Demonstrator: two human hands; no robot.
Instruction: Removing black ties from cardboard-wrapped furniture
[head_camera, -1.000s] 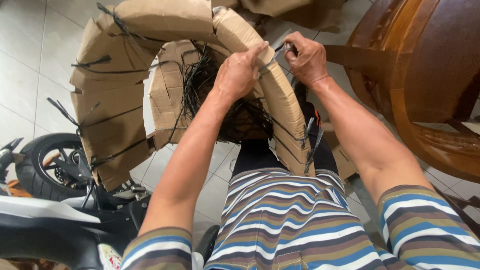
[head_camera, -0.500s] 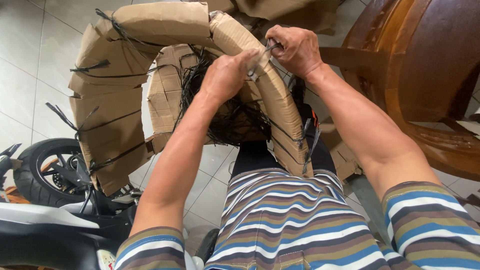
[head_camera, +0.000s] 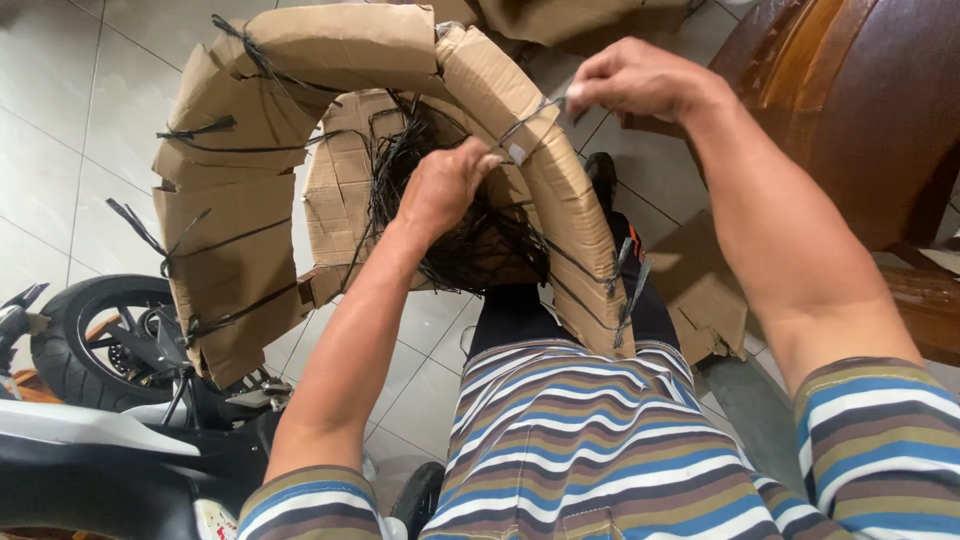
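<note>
A curved, ring-like piece wrapped in brown cardboard (head_camera: 330, 45) stands in front of me, bound at intervals with black plastic straps. My right hand (head_camera: 630, 80) is raised at the upper right and pinches the end of one black strap (head_camera: 535, 112), which runs taut over the cardboard. My left hand (head_camera: 440, 190) is closed under the cardboard arc, against a tangle of loose black straps (head_camera: 470, 240) inside the ring. Striped shirt sleeves cover both my upper arms.
A dark wooden piece of furniture (head_camera: 860, 110) fills the right side. A motorcycle wheel (head_camera: 85, 330) and black-and-white bodywork (head_camera: 90, 450) sit at lower left. Loose cardboard scraps (head_camera: 700, 290) lie on the white tiled floor (head_camera: 60, 120).
My right hand has pulled the strap end up and to the right, away from the cardboard. My left hand has dropped from the top of the arc to below it.
</note>
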